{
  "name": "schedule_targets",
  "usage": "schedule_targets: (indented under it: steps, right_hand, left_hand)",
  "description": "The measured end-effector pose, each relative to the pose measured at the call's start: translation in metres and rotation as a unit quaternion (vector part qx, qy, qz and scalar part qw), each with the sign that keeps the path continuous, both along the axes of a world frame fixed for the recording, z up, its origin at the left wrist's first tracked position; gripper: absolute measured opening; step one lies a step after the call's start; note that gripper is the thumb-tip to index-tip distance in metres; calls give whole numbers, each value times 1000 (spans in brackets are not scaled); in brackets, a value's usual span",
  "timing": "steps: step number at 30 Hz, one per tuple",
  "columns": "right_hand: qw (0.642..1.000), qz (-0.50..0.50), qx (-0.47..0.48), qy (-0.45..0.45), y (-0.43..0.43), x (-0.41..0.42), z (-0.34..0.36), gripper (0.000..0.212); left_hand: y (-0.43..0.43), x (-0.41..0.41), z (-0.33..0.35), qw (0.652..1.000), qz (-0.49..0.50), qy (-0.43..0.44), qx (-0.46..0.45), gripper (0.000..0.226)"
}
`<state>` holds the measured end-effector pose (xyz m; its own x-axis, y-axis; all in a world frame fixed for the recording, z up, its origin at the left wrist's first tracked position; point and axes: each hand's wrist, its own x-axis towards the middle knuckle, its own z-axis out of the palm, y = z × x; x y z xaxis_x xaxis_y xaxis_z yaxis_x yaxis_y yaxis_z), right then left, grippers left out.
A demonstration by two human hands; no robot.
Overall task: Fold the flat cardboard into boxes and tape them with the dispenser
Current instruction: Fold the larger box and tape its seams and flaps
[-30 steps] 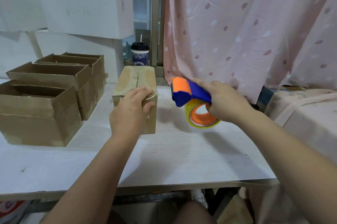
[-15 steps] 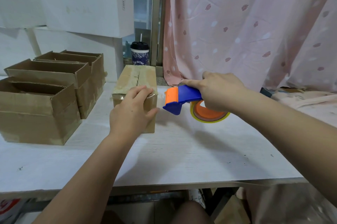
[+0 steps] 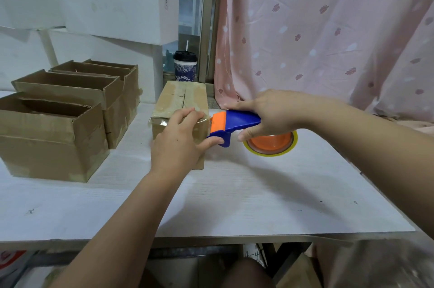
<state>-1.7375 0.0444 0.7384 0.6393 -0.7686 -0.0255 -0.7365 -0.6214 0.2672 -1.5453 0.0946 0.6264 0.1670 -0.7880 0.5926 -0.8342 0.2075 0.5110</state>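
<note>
A closed cardboard box (image 3: 180, 97) with clear tape along its top seam stands on the white table (image 3: 234, 193). My left hand (image 3: 180, 144) grips its near right corner, fingers over the top edge and thumb on the right side. My right hand (image 3: 270, 114) holds the blue and orange tape dispenser (image 3: 234, 123) by its handle. The dispenser's orange front end touches the box's near right top edge, just beside my left thumb. Its yellow-rimmed tape roll (image 3: 270, 147) hangs below my right hand.
Three open cardboard boxes (image 3: 54, 137) stand in a row at the table's left. A lidded paper cup (image 3: 185, 66) sits behind the box by a window frame. White cartons are stacked at the back left. A pink curtain (image 3: 328, 29) hangs to the right.
My right hand has brought the dispenser leftward and down until its front end meets the box's right top edge. My left hand has kept its hold on the box corner.
</note>
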Motion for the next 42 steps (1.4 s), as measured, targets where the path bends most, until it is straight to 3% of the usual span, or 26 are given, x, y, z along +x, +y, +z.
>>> schedule_targets:
  steps: [2,6,10,16,23,30,35,38,42]
  right_hand:
    - [1000,25,19,-5,1,-2,-1,71]
    - [998,38,33,-31,0,-4,1,76]
    - [997,35,42,-53,-8,-4,9,62]
    - [993,29,102,-58,-17,6,20,51]
    - [986,-5,151,-65,-25,18,31,44]
    - [973,-39,225,-41,-32,36,41,40]
    - [961,-66,267,-4,-37,39,28,46]
    - [937,-72,338,-52,-40,25,16,49]
    - [873,-124,440,-172,-47,-8,-7,66]
  left_hand:
    - [0,-1,-1,1000,1,0,-8,65]
    - [-1,-1,-2,1000,-1,-2,-13,63]
    - [1,5,-1,999,-36,7,-12,68]
    - [2,4,-2,995,-22,-87,53,59]
    - [1,-21,-3,999,28,-29,31,39]
    - [0,-16,-4,1000,-2,-7,14,42]
    - [1,-8,-1,995,-27,-69,63,60]
    - [3,-2,0,994,-30,-82,68,68]
    - [3,6,5,994,-64,-47,78,81]
